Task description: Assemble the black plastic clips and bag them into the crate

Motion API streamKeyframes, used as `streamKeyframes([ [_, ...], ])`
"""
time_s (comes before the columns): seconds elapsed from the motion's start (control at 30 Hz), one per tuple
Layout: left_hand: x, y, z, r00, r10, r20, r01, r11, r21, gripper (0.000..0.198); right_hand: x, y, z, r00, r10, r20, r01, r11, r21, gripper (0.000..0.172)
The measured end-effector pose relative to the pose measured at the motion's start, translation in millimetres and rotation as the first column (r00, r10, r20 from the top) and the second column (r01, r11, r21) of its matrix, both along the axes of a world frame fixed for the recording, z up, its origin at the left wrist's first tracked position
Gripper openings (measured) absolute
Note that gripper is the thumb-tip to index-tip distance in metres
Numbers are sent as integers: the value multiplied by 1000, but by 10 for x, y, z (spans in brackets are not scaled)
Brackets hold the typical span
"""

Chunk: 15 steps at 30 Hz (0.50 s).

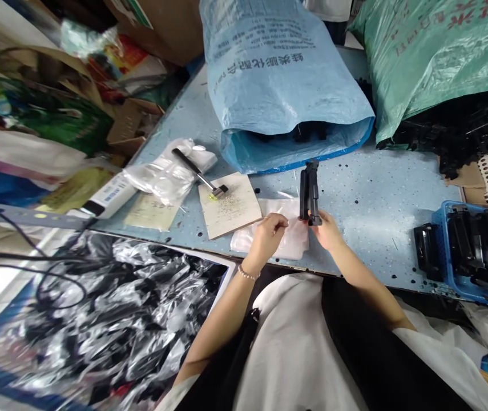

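My right hand (327, 229) grips the lower end of a long black hinged part (309, 191), which stands roughly upright with two parallel bars. My left hand (270, 231), a beaded bracelet at its wrist, has its fingers pinched together just left of that part. Whatever those fingertips hold, if anything, is too small to make out. Under both hands lies a stack of clear plastic bags (293, 242) on the blue speckled table (367, 217). Left of the stack, a hammer (198, 174) with a black grip rests its head on a wooden board (230, 214) strewn with small bits.
A blue sack (286, 85) opens toward me with black parts inside. Beside it, a green sack (436, 63) spills black parts. A blue basket (444, 245) at right holds similar parts. Many bagged black pieces (119, 308) fill a container below the table's left edge.
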<state>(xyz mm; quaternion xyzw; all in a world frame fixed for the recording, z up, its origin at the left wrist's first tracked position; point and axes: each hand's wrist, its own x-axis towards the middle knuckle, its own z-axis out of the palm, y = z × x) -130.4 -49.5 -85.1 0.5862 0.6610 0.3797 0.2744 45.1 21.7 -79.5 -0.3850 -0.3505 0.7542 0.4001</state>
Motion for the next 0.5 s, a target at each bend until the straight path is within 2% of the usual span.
streamKeyframes([
  [0.07,-79,-71,33,979,-29,-200,47,995,86,35,95,-24,40,996,10,85,-15,998,56,25],
  [0.13,-146,-98,31,954,-43,-295,67,995,72,43,310,-122,116,987,132,90,-135,990,31,25],
  [0.2,-188,-82,-6,964,-42,-261,53,998,34,45,557,-267,182,949,315,14,-313,946,-89,31],
  [0.3,-181,-48,-61,988,-29,-154,38,998,58,43,797,-479,168,853,500,-145,-520,801,-295,40],
  [0.37,-115,-77,-51,992,-25,-125,42,990,135,43,809,-559,76,813,535,-231,-581,713,-393,44],
  [0.43,3,-170,9,991,-52,-124,79,973,219,43,723,-574,-44,792,528,-308,-610,650,-454,44],
  [0.5,151,-307,94,980,-157,-122,185,943,278,46,589,-547,-145,808,481,-340,-589,643,-489,39],
])
